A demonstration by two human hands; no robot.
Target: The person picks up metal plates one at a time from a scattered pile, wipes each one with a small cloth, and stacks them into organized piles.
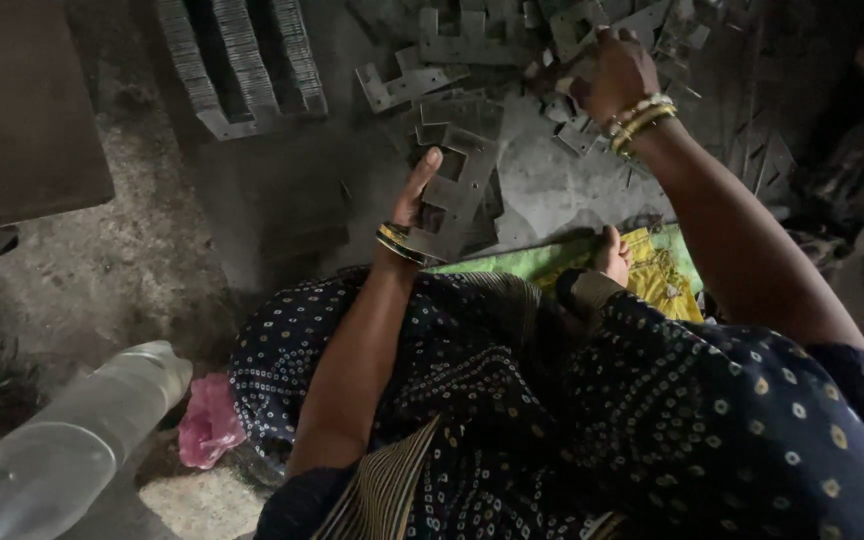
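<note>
— What's in your left hand?
— A flat grey metal plate with cut-outs, gripped at its edge over my lap.
— And the right hand?
— Down among the loose metal pieces on the floor; fingers are hidden, so I can't tell.

Dark dotted garment, gold bangles on both wrists

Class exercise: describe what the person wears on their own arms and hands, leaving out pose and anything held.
Both forearms are bare, with no gloves or sleeves showing. The left hand has dark bangles with gold edges at the wrist. The right hand has a stack of gold and pale bangles at the wrist. The clothing below is dark blue with small pale dots.
</note>
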